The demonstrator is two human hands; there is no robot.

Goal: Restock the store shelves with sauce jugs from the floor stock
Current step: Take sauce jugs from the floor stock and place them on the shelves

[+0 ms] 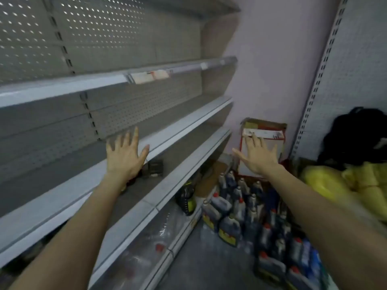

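Several dark sauce jugs [230,225] with red and pale caps and yellow labels stand crowded on the floor at the lower right. Grey metal store shelves [178,130] run along the left in tiers. A dark jug [154,168] lies on a lower shelf, partly hidden behind my left wrist. My left hand [123,155] is stretched forward over that shelf, fingers spread, holding nothing. Out in front of a carton, above the floor jugs, my right hand [258,155] is held with its fingers apart and empty.
A red and white cardboard carton [261,132] leans on the pink wall at the shelf's end. A black backpack [356,137] and yellow bags [326,185] lie at the right by a second pegboard rack [345,70]. A dark bag [186,197] sits under the lowest shelf.
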